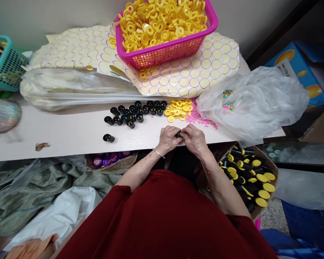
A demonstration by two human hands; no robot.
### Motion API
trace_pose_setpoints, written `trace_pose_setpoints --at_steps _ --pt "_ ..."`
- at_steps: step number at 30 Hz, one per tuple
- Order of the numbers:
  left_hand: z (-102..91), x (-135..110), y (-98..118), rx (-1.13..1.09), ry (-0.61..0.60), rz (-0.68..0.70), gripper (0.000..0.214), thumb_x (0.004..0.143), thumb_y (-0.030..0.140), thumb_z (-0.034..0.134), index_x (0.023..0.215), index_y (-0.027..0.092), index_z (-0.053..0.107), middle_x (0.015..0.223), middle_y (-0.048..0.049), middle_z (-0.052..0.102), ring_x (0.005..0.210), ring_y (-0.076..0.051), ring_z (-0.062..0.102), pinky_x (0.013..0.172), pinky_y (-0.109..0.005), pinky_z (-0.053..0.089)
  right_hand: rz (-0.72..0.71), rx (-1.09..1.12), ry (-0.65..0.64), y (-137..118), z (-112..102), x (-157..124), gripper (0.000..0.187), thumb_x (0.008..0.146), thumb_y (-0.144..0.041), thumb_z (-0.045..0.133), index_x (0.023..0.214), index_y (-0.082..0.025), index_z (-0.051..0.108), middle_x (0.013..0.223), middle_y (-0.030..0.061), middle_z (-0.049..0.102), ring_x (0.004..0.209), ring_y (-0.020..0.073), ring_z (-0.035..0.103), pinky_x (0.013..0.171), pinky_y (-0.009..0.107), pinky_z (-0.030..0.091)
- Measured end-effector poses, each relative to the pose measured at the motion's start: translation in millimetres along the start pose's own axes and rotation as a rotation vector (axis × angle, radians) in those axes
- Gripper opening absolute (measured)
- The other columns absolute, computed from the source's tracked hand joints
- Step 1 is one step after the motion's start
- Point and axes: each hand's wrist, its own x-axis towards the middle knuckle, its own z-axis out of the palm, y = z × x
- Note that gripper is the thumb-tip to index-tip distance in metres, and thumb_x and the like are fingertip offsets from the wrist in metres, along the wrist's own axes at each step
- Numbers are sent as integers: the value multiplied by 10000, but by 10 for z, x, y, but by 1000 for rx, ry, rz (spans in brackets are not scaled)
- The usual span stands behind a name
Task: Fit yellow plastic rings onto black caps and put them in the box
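Note:
My left hand is closed round a small black cup, near the table's front edge. My right hand meets it there, its fingers bunched on the cup's top; whether they pinch a small piece is hidden. Just beyond my hands lie a pile of yellow ring-shaped caps and many tiny pink pieces. To the left stand several black cups with coloured bits in them. One black cup sits apart, nearer the front edge.
A pink basket heaped with yellow caps stands on sheets of round stickers. Clear plastic bags lie at the right. Below, a carton holds black tubes with yellow caps. A teal basket is far left.

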Motion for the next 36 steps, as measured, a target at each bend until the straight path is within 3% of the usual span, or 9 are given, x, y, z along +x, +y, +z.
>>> trace_pose_setpoints --at_steps 5,9,11,15,19,23,27,32,36 --pt "-10 8 9 -31 20 -1 188 759 377 645 870 225 650 852 -12 665 860 -183 542 750 -329 358 76 304 -2 184 -60 163 114 702 -268 589 763 -181 629 695 -3 571 645 136 510 626 285 418" --pt "6 21 5 -38 30 -19 230 734 414 678 856 220 657 847 -12 677 843 -181 555 752 -332 361 109 196 192 326 -15 478 175 747 -322 531 747 -171 621 743 31 587 701 161 516 699 329 435" --pt "21 22 -2 -35 37 -27 256 705 418 708 865 223 662 863 -9 685 845 -180 562 754 -332 366 85 89 222 350 44 638 194 747 -347 528 735 -174 617 763 48 581 734 180 517 731 347 435" --pt "35 16 -7 -36 43 -33 276 685 420 728 884 236 670 882 -1 692 854 -176 572 756 -329 378 131 35 151 330 192 845 170 674 -335 582 731 -178 608 725 38 582 702 186 506 695 345 428" --pt "20 16 5 -31 37 -40 287 672 422 741 877 232 674 876 -1 695 853 -178 575 759 -327 387 205 203 112 296 281 905 110 648 -281 559 667 -175 580 645 2 568 640 153 497 643 302 416" --pt "5 21 18 -29 35 -53 284 673 422 741 882 240 676 879 3 693 854 -174 573 766 -324 386 138 268 197 274 203 787 131 716 -287 515 651 -181 555 634 -4 560 630 142 493 637 286 417" --pt "0 27 21 -28 34 -53 288 672 424 742 878 234 677 882 -6 690 848 -173 570 759 -320 385 -72 -56 337 323 33 385 184 820 -270 455 691 -199 567 744 48 594 712 169 518 694 304 406" --pt "5 32 -4 -46 33 -33 317 665 434 745 884 216 672 855 -16 685 842 -181 567 757 -324 381 -197 -322 135 491 -91 -175 237 867 -223 400 760 -203 610 822 88 617 726 190 509 672 322 378" --pt "16 32 -26 -51 29 -14 303 687 448 718 879 219 668 834 -21 673 836 -185 563 751 -326 378 -174 -316 134 541 -95 -260 184 855 -329 494 868 -197 622 923 98 619 837 229 498 745 365 397"
